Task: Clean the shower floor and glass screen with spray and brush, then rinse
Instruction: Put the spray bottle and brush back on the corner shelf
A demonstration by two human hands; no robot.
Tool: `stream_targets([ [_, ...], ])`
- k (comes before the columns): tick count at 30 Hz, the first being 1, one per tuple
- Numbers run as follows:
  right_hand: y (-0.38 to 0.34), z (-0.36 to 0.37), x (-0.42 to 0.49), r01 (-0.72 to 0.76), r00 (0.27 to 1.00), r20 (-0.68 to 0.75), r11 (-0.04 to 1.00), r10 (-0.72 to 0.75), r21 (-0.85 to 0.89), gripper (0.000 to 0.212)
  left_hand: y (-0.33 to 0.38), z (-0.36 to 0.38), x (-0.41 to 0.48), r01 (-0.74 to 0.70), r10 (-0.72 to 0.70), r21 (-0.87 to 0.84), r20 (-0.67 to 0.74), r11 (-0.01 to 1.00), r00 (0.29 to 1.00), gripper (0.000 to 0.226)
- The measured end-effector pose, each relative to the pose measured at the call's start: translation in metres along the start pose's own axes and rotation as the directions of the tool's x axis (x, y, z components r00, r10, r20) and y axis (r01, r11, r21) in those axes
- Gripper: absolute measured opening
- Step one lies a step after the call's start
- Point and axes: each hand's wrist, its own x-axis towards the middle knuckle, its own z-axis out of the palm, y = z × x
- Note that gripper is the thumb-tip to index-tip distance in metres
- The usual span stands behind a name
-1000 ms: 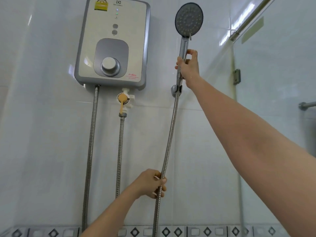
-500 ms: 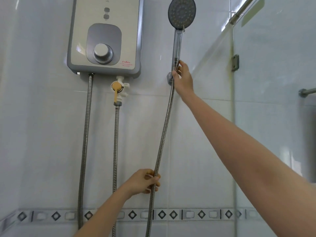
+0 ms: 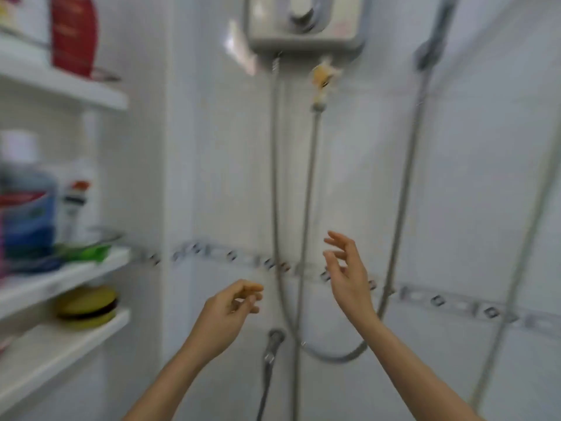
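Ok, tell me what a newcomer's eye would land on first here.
Two empty hands first: the left hand and right hand hang open mid-frame before the tiled wall. Above them the white water heater sits at the top edge, the shower hose trailing down on its right. On the left, shelves carry a red bottle and a blue bottle.

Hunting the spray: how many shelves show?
3, stacked at left: top shelf holding a red bottle, middle shelf holding bottles, bottom shelf holding a yellow object. More may be hidden.
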Motion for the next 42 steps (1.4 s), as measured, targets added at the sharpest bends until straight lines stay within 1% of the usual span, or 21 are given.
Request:
stream_targets([
  [2, 0.011, 0.039, -0.068, -0.132, 0.981, 0.146, 0.990, 0.124, 0.044, 0.030, -0.022, -0.033, -0.064, 0.082, -0.080, 0.026, -0.058, 0.996, 0.995, 0.020],
  [4, 0.014, 0.080, -0.138, -0.271, 0.923, 0.296, 0.962, 0.248, 0.040, 0.031, -0.047, -0.065, -0.132, 0.196, -0.190, 0.043, -0.122, 0.980, 0.974, 0.019],
  [7, 0.008, 0.143, -0.243, -0.389, 0.769, 0.529, 0.919, 0.359, -0.057, 0.030, -0.080, -0.113, -0.236, 0.384, -0.370, 0.013, -0.238, 0.923, 0.898, 0.019],
  [10, -0.003, 0.195, -0.341, -0.455, 0.617, 0.674, 0.883, 0.407, -0.117, 0.023, -0.120, -0.147, -0.338, 0.535, -0.511, -0.019, -0.329, 0.845, 0.794, 0.020],
  [11, -0.006, 0.205, -0.361, -0.454, 0.586, 0.698, 0.880, 0.412, -0.138, 0.021, -0.131, -0.152, -0.361, 0.574, -0.549, -0.039, -0.349, 0.818, 0.759, 0.020],
  [14, -0.018, 0.257, -0.472, -0.455, 0.346, 0.839, 0.857, 0.420, -0.241, 0.019, -0.182, -0.169, -0.487, 0.761, -0.724, -0.159, -0.478, 0.628, 0.498, 0.021],
  [16, -0.018, 0.279, -0.534, -0.434, 0.244, 0.877, 0.855, 0.414, -0.284, 0.021, -0.212, -0.165, -0.557, 0.855, -0.793, -0.182, -0.503, 0.486, 0.344, 0.024],
  [18, -0.018, 0.299, -0.586, -0.383, 0.156, 0.901, 0.866, 0.405, -0.323, 0.011, -0.241, -0.159, -0.613, 0.925, -0.833, -0.177, -0.513, 0.337, 0.206, 0.030],
  [21, -0.012, 0.336, -0.658, -0.270, -0.003, 0.921, 0.887, 0.389, -0.375, 0.015, -0.295, -0.146, -0.690, 0.944, -0.864, -0.287, -0.504, 0.165, -0.003, 0.033],
  [25, 0.026, 0.392, -0.760, -0.154, -0.215, 0.915, 0.913, 0.342, -0.378, 0.024, -0.383, -0.131, -0.772, 0.910, -0.866, -0.416, -0.452, -0.006, -0.213, 0.049],
  [28, 0.059, 0.433, -0.835, -0.082, -0.333, 0.885, 0.925, 0.325, -0.370, 0.037, -0.450, -0.122, -0.818, 0.873, -0.859, -0.487, -0.437, -0.025, -0.268, 0.059],
  [31, 0.085, 0.475, -0.904, -0.034, -0.392, 0.866, 0.936, 0.311, -0.351, 0.051, -0.520, -0.108, -0.861, 0.841, -0.840, -0.541, -0.460, 0.006, -0.289, 0.070],
  [33, 0.096, 0.502, -0.944, -0.029, -0.391, 0.875, 0.946, 0.287, -0.323, 0.058, -0.559, -0.103, -0.882, 0.835, -0.833, -0.550, -0.475, 0.029, -0.285, 0.081],
  [35, 0.109, 0.530, -0.987, -0.005, -0.357, 0.890, 0.952, 0.284, -0.305, 0.061, -0.601, -0.096, -0.905, 0.822, -0.813, -0.562, -0.519, 0.092, -0.263, 0.080],
  [36, 0.108, 0.542, -0.996, 0.074, -0.331, 0.903, 0.961, 0.275, -0.266, 0.057, -0.612, -0.099, -0.909, 0.810, -0.808, -0.573, -0.532, 0.123, -0.254, 0.075],
  [37, 0.109, 0.552, -1.008, 0.230, -0.297, 0.933, 0.964, 0.202, -0.136, 0.047, -0.628, -0.098, -0.916, 0.798, -0.797, -0.580, -0.553, 0.160, -0.242, 0.068],
  [38, 0.108, 0.561, -1.017, 0.401, -0.284, 0.957, 0.913, 0.055, 0.067, 0.036, -0.640, -0.099, -0.920, 0.800, -0.783, -0.569, -0.580, 0.191, -0.226, 0.059],
  [39, 0.108, 0.567, -1.026, 0.544, -0.319, 0.937, 0.783, -0.142, 0.303, 0.027, -0.653, -0.100, -0.924, 0.798, -0.771, -0.561, -0.601, 0.221, -0.209, 0.053],
  [40, 0.111, 0.573, -1.036, 0.622, -0.394, 0.866, 0.605, -0.307, 0.497, 0.019, -0.668, -0.099, -0.929, 0.800, -0.757, -0.550, -0.622, 0.240, -0.200, 0.052],
  [41, 0.113, 0.578, -1.044, 0.656, -0.485, 0.777, 0.420, -0.402, 0.627, 0.015, -0.679, -0.099, -0.933, 0.809, -0.742, -0.534, -0.640, 0.245, -0.198, 0.053],
  [42, 0.116, 0.583, -1.052, 0.665, -0.577, 0.694, 0.244, -0.431, 0.706, 0.015, -0.685, -0.099, -0.933, 0.816, -0.732, -0.530, -0.648, 0.232, -0.213, 0.054],
])
